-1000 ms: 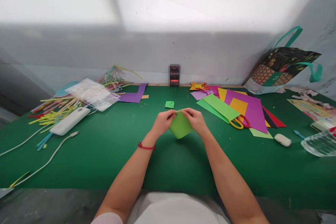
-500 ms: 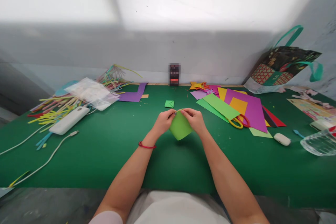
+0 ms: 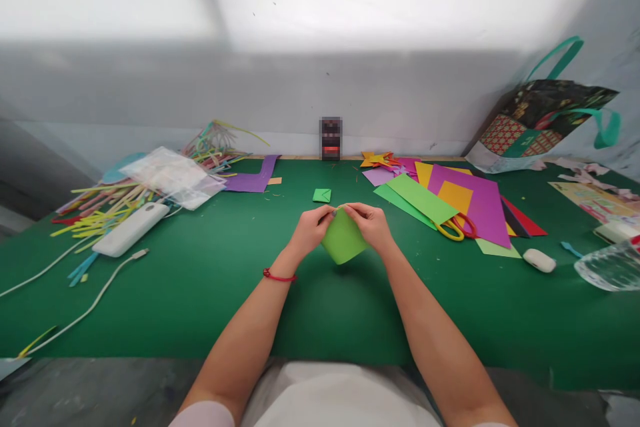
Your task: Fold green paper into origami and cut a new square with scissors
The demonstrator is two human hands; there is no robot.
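Observation:
A light green folded paper (image 3: 343, 241) hangs just above the green table (image 3: 200, 293) in front of me. My left hand (image 3: 311, 229), with a red cord at the wrist, pinches its upper left edge. My right hand (image 3: 373, 225) pinches the upper right edge, fingertips nearly meeting the left ones at the top corner. Just beyond the hands a small folded green square (image 3: 323, 195) lies flat on the table.
Coloured paper sheets (image 3: 450, 203) with yellow-handled scissors (image 3: 453, 229) lie at right, then a white oval object (image 3: 539, 259), a clear plastic container (image 3: 607, 266) and a patterned bag (image 3: 540, 123). At left are paper strips (image 3: 115, 203), a plastic bag (image 3: 167, 173), a white power bank (image 3: 131, 229) and cables.
The view has shifted slightly; both hands keep pinching the top of the light green paper with hardly any movement.

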